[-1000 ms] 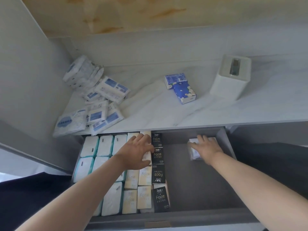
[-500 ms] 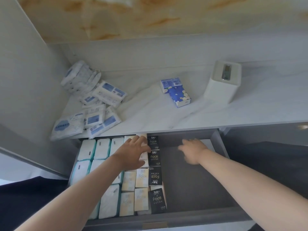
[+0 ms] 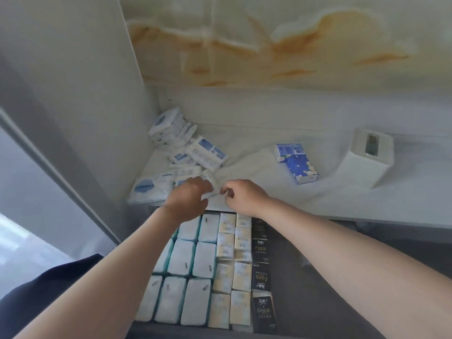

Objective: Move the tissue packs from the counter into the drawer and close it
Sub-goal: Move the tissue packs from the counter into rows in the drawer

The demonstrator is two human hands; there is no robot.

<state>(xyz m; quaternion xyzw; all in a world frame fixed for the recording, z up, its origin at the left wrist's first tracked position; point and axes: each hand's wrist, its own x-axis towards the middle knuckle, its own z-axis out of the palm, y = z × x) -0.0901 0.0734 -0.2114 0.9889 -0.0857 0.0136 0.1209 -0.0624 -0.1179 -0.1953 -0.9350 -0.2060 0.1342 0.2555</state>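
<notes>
Up from "Face" packs (image 3: 261, 248), left hand (image 3: 188, 201) and right hand (image 3: 244, 196) reach a counter pack (image 3: 209, 176), grips unclear.

Tissue packs (image 3: 195, 152) glossy plastic wrap; counter (image 3: 342, 199) smooth marble-look; drawer (image 3: 305, 302) matt grey

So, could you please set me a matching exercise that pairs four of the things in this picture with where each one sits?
Things
1. black Face packs
2. blue flowered pack
3. white tissue box
4. pile of white-and-blue packs

Places
A. left back corner of the counter
B. inside the open drawer
C. right side of the counter
D. middle of the counter

Pairs: 1-B, 2-D, 3-C, 4-A
</notes>
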